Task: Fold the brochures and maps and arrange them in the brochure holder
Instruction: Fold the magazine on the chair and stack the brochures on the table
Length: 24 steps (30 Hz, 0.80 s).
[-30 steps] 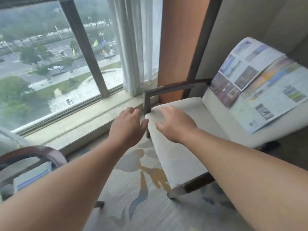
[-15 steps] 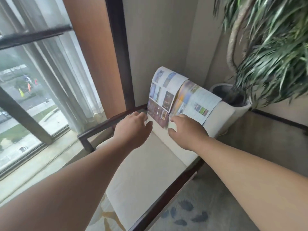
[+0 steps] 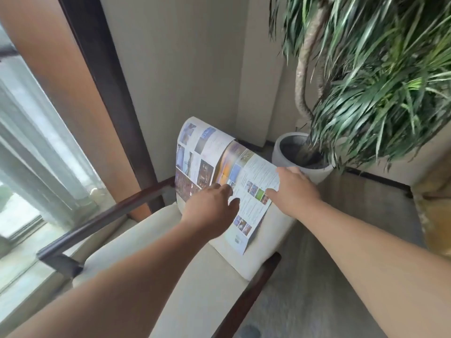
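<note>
A large unfolded brochure (image 3: 210,154) with photos and text is draped over the backrest of a cream upholstered chair (image 3: 156,245). My left hand (image 3: 211,211) reaches over its lower middle, fingers stretched out and touching the paper. At the sheet's right edge my right hand (image 3: 292,191) takes hold, thumb on the printed face and fingers over the top of the edge. No brochure holder is in view.
A dark wooden armrest (image 3: 107,215) runs along the chair's left side, another (image 3: 246,296) along its front right. A grey pot (image 3: 297,157) with a tall leafy plant (image 3: 380,76) stands right behind the chair. Window and sheer curtain (image 3: 36,152) at left.
My view turned right from the window to the chair's backrest. Both hands moved from the seat up to the brochure; the right hand shifted to its right edge.
</note>
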Tool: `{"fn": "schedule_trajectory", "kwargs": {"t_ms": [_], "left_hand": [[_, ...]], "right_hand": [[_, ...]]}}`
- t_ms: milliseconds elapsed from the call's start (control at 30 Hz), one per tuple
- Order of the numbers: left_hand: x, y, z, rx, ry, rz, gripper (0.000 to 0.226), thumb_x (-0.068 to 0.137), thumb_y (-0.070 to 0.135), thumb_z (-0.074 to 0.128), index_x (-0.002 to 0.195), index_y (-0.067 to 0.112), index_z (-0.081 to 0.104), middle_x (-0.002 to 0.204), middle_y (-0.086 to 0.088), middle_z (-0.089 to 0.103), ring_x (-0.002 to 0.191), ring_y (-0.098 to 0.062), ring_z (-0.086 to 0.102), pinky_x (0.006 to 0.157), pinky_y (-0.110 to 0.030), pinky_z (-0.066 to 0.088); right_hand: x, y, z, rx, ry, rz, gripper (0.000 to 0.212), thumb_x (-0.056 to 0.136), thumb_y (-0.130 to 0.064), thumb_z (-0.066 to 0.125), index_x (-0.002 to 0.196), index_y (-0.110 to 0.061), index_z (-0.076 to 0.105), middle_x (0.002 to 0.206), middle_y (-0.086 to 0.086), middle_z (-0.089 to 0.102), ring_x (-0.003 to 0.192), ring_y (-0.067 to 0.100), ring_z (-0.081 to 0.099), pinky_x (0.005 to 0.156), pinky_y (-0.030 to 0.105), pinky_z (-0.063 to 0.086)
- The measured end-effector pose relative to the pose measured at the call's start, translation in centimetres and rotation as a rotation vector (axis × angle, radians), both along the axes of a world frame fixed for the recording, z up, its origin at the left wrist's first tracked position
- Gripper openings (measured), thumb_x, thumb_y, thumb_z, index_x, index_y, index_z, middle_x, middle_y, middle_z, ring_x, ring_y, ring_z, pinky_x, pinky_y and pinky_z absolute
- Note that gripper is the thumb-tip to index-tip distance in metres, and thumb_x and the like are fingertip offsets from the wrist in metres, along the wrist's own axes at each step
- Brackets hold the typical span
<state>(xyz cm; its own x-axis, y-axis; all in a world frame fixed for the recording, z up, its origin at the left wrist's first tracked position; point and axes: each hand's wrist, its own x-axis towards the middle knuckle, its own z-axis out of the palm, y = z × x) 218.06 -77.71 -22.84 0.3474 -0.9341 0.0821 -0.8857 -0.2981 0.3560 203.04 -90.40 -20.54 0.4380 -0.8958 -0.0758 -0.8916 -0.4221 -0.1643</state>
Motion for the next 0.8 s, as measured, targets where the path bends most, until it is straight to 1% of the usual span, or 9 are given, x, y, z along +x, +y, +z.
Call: {"fn": "schedule_trajectory", "kwargs": {"t_ms": [167, 267, 333, 400, 467, 567, 667, 733, 800], "left_hand": [[-1.4, -4.6, -1.5, 0.01, 0.051, 0.032, 0.04, 0.099, 0.043, 0.041, 0.126, 0.02, 0.058, 0.121, -0.001, 0.061, 0.108, -0.024, 0.058, 0.081, -0.032, 0.047], [-2.1, -7.5, -1.7, 0.031, 0.033, 0.051, 0.04, 0.099, 0.044, 0.04, 0.128, 0.021, 0.056, 0.119, 0.0, 0.06, 0.106, -0.024, 0.058, 0.076, -0.032, 0.044], [-2.5, -9.0, -1.9, 0.058, 0.027, 0.062, 0.04, 0.1, 0.044, 0.04, 0.128, 0.02, 0.056, 0.119, 0.0, 0.06, 0.105, -0.023, 0.058, 0.077, -0.033, 0.046], [-2.8, -10.3, -2.1, 0.079, 0.011, 0.073, 0.04, 0.1, 0.044, 0.039, 0.127, 0.02, 0.056, 0.118, 0.0, 0.061, 0.105, -0.023, 0.058, 0.079, -0.034, 0.048], [-3.1, -11.4, -2.3, 0.088, 0.009, 0.095, 0.04, 0.099, 0.045, 0.04, 0.126, 0.021, 0.057, 0.116, 0.001, 0.061, 0.101, -0.023, 0.059, 0.076, -0.034, 0.047], [-3.7, -12.8, -2.4, 0.074, 0.099, 0.169, 0.04, 0.098, 0.046, 0.042, 0.126, 0.022, 0.056, 0.118, 0.001, 0.062, 0.1, -0.022, 0.06, 0.073, -0.031, 0.043], [-4.2, -14.4, -2.0, 0.065, 0.239, 0.299, 0.046, 0.096, 0.051, 0.042, 0.13, 0.021, 0.051, 0.117, -0.002, 0.065, 0.101, -0.024, 0.062, 0.072, -0.031, 0.04], [-4.4, -15.5, -1.3, 0.039, 0.423, 0.427, 0.059, 0.091, 0.06, 0.043, 0.131, 0.017, 0.047, 0.112, -0.005, 0.066, 0.095, -0.025, 0.061, 0.07, -0.033, 0.039], [-4.6, -16.2, -0.3, -0.022, 0.698, 0.548, 0.065, 0.085, 0.065, 0.049, 0.126, 0.015, 0.052, 0.107, -0.006, 0.067, 0.091, -0.026, 0.065, 0.071, -0.037, 0.054]], "right_hand": [[1.1, -7.0, -3.0, 0.073, 0.077, -0.004, 0.078, 0.085, -0.056, 0.064, 0.145, -0.018, 0.031, 0.15, 0.01, 0.034, 0.133, 0.031, 0.04, 0.098, 0.043, 0.041], [2.0, -9.8, -4.5, 0.133, 0.102, 0.012, 0.093, 0.086, -0.058, 0.062, 0.155, -0.017, 0.014, 0.158, 0.01, 0.026, 0.14, 0.031, 0.036, 0.102, 0.044, 0.04], [2.4, -11.0, -5.2, 0.143, 0.134, 0.042, 0.082, 0.088, -0.055, 0.062, 0.15, -0.016, 0.027, 0.149, 0.009, 0.044, 0.129, 0.03, 0.049, 0.091, 0.042, 0.045], [2.5, -11.7, -5.8, 0.118, 0.139, 0.072, 0.06, 0.087, -0.053, 0.064, 0.132, -0.017, 0.047, 0.129, 0.006, 0.061, 0.11, 0.028, 0.061, 0.074, 0.036, 0.047], [2.6, -12.0, -5.8, 0.1, 0.138, 0.089, 0.05, 0.087, -0.052, 0.066, 0.12, -0.017, 0.054, 0.117, 0.006, 0.066, 0.101, 0.028, 0.063, 0.067, 0.033, 0.043], [2.4, -11.9, -5.0, 0.042, 0.139, 0.115, 0.039, 0.09, -0.045, 0.065, 0.115, -0.016, 0.055, 0.112, 0.007, 0.067, 0.099, 0.028, 0.064, 0.065, 0.032, 0.039], [2.0, -11.1, -3.7, -0.034, 0.064, 0.148, 0.026, 0.094, -0.027, 0.061, 0.116, -0.016, 0.053, 0.118, 0.008, 0.064, 0.106, 0.03, 0.063, 0.07, 0.033, 0.038], [1.5, -9.8, -2.8, -0.033, 0.004, 0.187, 0.028, 0.093, -0.02, 0.061, 0.119, -0.017, 0.051, 0.122, 0.007, 0.061, 0.111, 0.03, 0.062, 0.072, 0.033, 0.038], [1.0, -7.7, -2.2, -0.01, -0.052, 0.272, 0.031, 0.092, -0.016, 0.061, 0.121, -0.018, 0.051, 0.122, 0.006, 0.059, 0.113, 0.029, 0.061, 0.077, 0.034, 0.044]]}}
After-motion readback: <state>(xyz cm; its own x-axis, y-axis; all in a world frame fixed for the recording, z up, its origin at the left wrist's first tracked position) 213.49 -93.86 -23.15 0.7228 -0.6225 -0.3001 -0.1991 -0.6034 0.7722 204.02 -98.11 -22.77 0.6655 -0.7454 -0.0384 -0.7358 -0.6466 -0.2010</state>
